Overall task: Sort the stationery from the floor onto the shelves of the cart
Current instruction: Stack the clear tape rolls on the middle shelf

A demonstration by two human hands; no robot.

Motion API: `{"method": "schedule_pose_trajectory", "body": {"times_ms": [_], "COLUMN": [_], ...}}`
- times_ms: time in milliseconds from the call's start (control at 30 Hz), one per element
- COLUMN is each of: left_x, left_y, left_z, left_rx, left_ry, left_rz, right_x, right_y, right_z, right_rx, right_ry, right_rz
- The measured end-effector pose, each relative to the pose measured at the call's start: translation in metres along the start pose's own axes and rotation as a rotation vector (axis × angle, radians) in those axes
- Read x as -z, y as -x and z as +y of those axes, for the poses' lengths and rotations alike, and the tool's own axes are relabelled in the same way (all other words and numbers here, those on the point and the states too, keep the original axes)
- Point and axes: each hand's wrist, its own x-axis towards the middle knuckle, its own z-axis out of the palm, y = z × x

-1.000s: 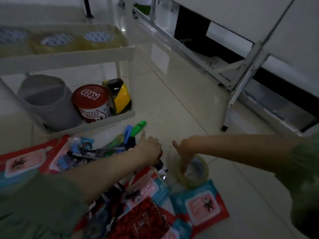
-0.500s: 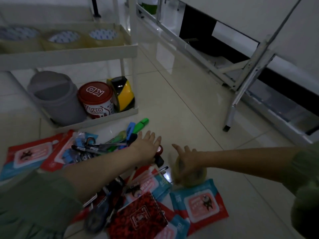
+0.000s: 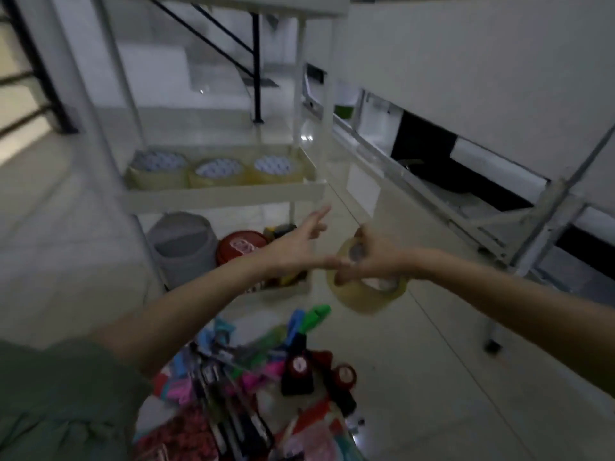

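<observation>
My right hand [image 3: 369, 261] grips a roll of clear packing tape [image 3: 366, 294] and holds it in the air, right of the white cart. My left hand [image 3: 296, 247] is stretched out empty with the fingers apart, just below the front rail of the cart's middle shelf [image 3: 226, 196]. That shelf carries three tape rolls [image 3: 216, 171]. On the cart's bottom shelf stand a grey bin [image 3: 183, 247], a red-lidded tub [image 3: 241, 249] and a yellow-black tape roll, partly hidden by my arm. A pile of pens, markers and packets [image 3: 266, 377] lies on the floor below my arms.
A metal table frame [image 3: 549, 211] with a leg and foot [image 3: 491, 344] stands at the right. A black stair rail [image 3: 256, 68] rises behind the cart. The floor is glossy pale tile.
My right hand has picked the clear tape roll off the floor and raised it beside the cart. My left hand left the pile and rose toward the middle shelf. The view tilted up.
</observation>
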Motion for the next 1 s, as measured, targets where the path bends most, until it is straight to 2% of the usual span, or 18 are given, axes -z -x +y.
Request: {"method": "schedule_pose_trajectory", "body": {"times_ms": [33,100,233,300,467,567,667,800,900,1000], "left_x": [0.015,0.037,0.074,0.092,0.134,0.150,0.160,0.175,0.192,0.194], "left_y": [0.002,0.005,0.010,0.012,0.013,0.008,0.001,-0.007,-0.014,-0.023], "left_z": [0.006,0.014,0.029,0.033,0.013,0.003,-0.004,-0.013,-0.028,-0.054], "left_rx": [-0.025,-0.091,-0.236,-0.253,-0.098,0.033,0.067,-0.099,-0.163,0.021], "left_ry": [0.063,0.012,-0.017,-0.060,-0.270,-0.177,0.033,0.116,0.031,-0.147], "left_rz": [0.050,0.120,0.530,0.685,0.906,1.002,1.006,1.027,0.910,0.806], "right_x": [0.018,0.049,0.074,0.076,0.072,0.066,0.063,0.057,0.049,0.038], "right_y": [0.001,0.005,0.002,-0.005,-0.031,-0.051,-0.066,-0.085,-0.105,-0.131], "right_z": [-0.014,-0.043,-0.097,-0.119,-0.150,-0.152,-0.157,-0.164,-0.171,-0.173], "right_rx": [0.036,0.089,0.264,0.347,0.438,0.496,0.565,0.680,0.714,0.663], "right_ry": [-0.143,-0.385,-0.553,-0.603,-0.764,-0.746,-0.718,-0.650,-0.441,-0.207], "right_rz": [0.057,0.137,0.234,0.275,0.228,0.220,0.198,0.198,0.398,0.603]}}
